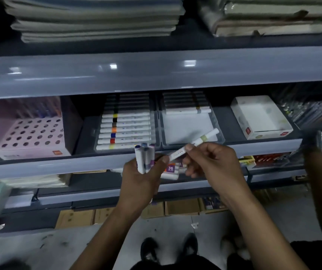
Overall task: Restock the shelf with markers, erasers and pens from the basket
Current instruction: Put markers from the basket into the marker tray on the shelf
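Gripping a bundle of markers [145, 158] upright, the left hand [140, 180] hovers before the shelf [59, 164]; beside it, the right hand [210, 162] pinches a single white marker [195, 144] angled over the shelf's half-empty clear tray [190, 125]. Left of that tray, a second tray [126, 125] holds rows of markers.

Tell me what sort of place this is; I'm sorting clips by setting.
Probably a stationery shop aisle. Tiered grey shelves carry clear trays of markers, a pen display box and stacked paper, while the left hand holds a marker bundle for restocking.
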Motion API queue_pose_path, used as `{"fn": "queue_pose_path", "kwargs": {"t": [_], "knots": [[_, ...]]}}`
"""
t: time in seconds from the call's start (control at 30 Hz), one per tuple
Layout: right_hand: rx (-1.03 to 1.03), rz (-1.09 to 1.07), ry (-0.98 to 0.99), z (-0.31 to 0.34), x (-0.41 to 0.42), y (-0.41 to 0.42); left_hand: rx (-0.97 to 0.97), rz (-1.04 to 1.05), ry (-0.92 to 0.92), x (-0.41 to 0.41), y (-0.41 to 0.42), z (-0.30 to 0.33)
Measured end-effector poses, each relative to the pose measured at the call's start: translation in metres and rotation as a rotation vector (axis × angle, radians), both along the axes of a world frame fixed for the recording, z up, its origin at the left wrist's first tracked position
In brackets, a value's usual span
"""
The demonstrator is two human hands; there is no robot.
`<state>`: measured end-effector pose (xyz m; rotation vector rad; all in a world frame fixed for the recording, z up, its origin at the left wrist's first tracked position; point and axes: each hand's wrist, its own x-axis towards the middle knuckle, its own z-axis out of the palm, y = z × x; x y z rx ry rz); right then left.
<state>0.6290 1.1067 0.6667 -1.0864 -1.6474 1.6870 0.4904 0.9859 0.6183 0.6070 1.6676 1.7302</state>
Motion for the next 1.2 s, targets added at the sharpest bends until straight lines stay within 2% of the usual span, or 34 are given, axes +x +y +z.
{"fn": "queue_pose_path", "kwargs": {"t": [0.1, 0.27, 0.37, 0.57, 0.83, 0.93, 1.03, 1.2], "knots": [[0.253, 0.002, -0.065, 0.001, 0.007, 0.009, -0.030, 0.080, 0.056, 0.000, 0.009, 0.006], [0.930, 0.024, -0.126, 0.009, 0.012, 0.031, -0.023, 0.128, 0.071, 0.001, 0.024, 0.019], [1.109, 0.114, -0.210, 0.012, 0.010, 0.044, -0.038, 0.141, 0.127, 0.001, 0.031, 0.021], [1.237, 0.270, -0.274, 0.016, 0.006, 0.064, -0.069, 0.118, 0.169, 0.002, 0.037, 0.024], [1.241, 0.424, -0.284, 0.022, -0.003, 0.078, -0.056, 0.156, 0.159, -0.005, 0.040, 0.026], [1.231, 0.402, -0.286, 0.022, -0.009, 0.087, -0.071, 0.205, 0.219, -0.009, 0.042, 0.025], [1.204, 0.316, -0.319, 0.020, -0.018, 0.101, -0.120, 0.198, 0.375, -0.009, 0.042, 0.024], [1.176, 0.232, -0.482, 0.014, -0.037, 0.120, -0.188, 0.142, 0.522, -0.005, 0.041, 0.018]]}}
